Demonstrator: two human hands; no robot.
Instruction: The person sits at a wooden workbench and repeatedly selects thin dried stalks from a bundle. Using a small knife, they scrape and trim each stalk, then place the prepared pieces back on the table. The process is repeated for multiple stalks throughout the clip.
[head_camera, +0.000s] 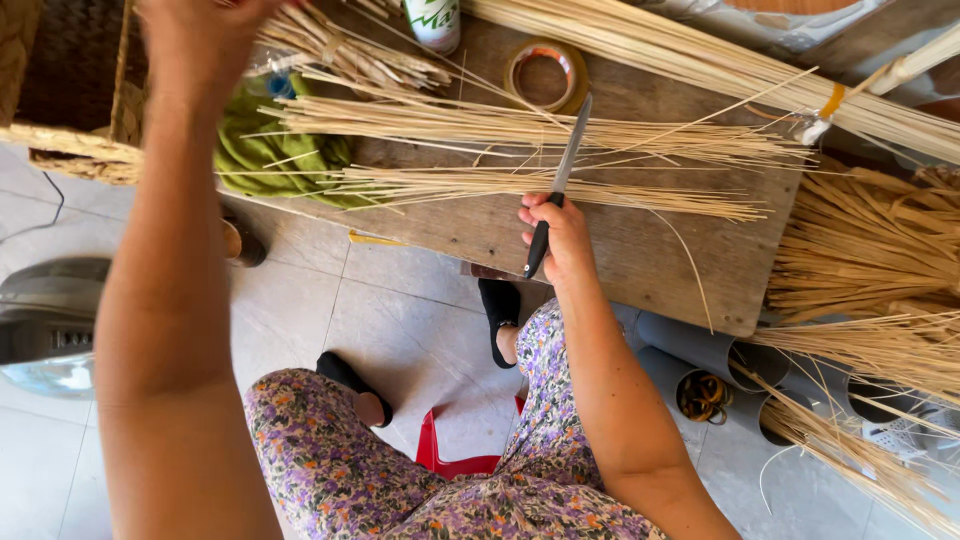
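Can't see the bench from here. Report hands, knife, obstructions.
Right hand gripping black-handled knife, blade over the reed strips. Left hand raised at the strips' far end. Tape roll beside blade tip.

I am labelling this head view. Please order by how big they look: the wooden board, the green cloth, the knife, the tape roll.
1. wooden board
2. green cloth
3. knife, in the right hand
4. tape roll

Straw hides part of the cloth.

I count one knife (557, 190), one roll of tape (545, 75), one green cloth (262, 150), one bottle (434, 22), one wooden surface (640, 260) and three grey pipes (700, 350). The reed strips (520, 125) are too many to count.
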